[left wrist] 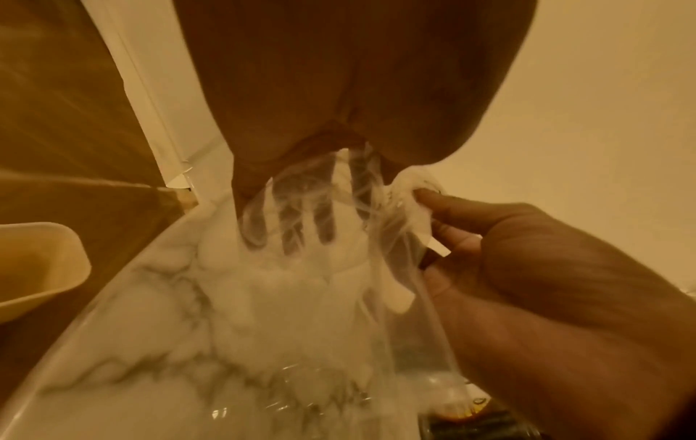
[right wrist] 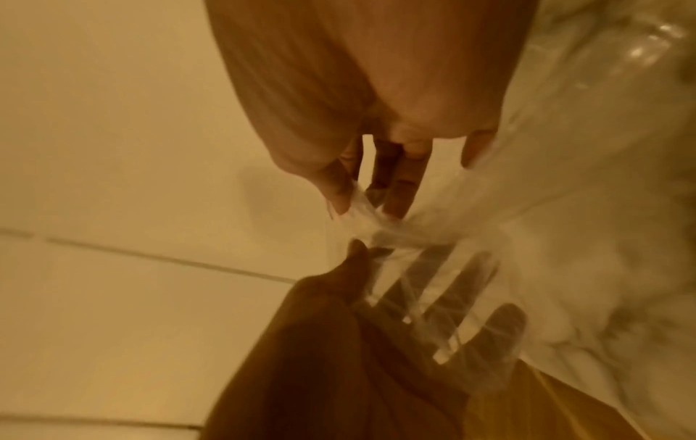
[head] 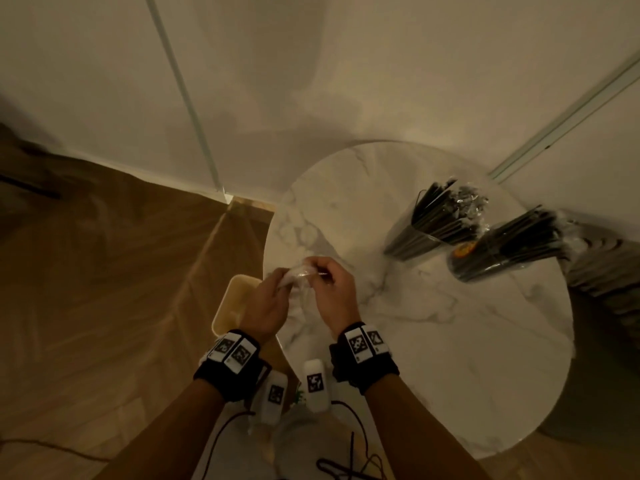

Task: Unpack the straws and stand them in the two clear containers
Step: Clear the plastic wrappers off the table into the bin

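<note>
An empty, crumpled clear plastic wrapper [head: 300,271] hangs between both hands over the left edge of the round marble table [head: 450,341]. My left hand [head: 281,279] holds one side; its spread fingers [left wrist: 301,226] show through the film. My right hand [head: 318,272] pinches the bunched top of the wrapper [right wrist: 380,230] between thumb and fingers. Far right on the table stand two clear containers [head: 410,245] [head: 481,261], each filled with black straws [head: 440,211] [head: 523,233]; crinkled film shows at the straw tops.
A cream bin [head: 232,306] sits on the floor just left of the table, under my left hand. White walls meet behind the table. Brown wooden floor [head: 104,289] spreads to the left. Cables trail near my body at the bottom.
</note>
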